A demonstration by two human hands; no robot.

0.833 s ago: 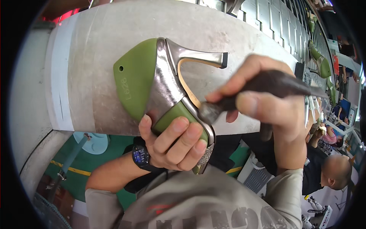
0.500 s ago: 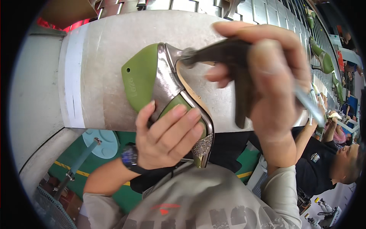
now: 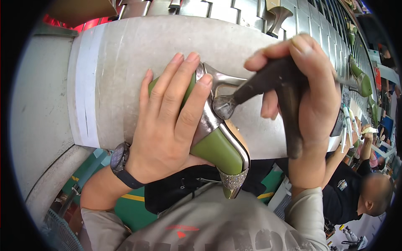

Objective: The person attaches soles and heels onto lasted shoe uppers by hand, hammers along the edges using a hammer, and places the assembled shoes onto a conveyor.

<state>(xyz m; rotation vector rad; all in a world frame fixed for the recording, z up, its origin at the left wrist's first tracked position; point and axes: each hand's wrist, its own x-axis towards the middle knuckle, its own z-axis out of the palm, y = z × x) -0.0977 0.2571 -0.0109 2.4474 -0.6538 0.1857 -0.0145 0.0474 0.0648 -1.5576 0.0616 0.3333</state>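
A high-heeled shoe [image 3: 220, 150] on a green shoe last lies on its side on the pale work surface [image 3: 125, 46]. It has metallic straps, a silvery heel and a glittering band near its pointed tip. My left hand [image 3: 167, 104] spreads its long fingers over the green last and metallic strap, the thumb partly under the shoe, steadying it. In my right hand [image 3: 316, 92] is a dark hammer [image 3: 268, 77], fingers wrapped round it. Its rounded metal face is at the shoe beside the heel; whether they touch, I cannot tell.
A slatted metal conveyor [image 3: 234, 12] runs behind the work surface, with a shoe heel [image 3: 279, 19] on it. More green shoes [image 3: 361, 79] stand along it at right. A co-worker in black [image 3: 347, 192] sits close on my right. A fan guard [image 3: 60, 230] is at lower left.
My left hand has shifted up from the shoe's lower part onto its wide green end. The shoe has moved slightly right and down. The hammer's face has dropped lower along the shoe.
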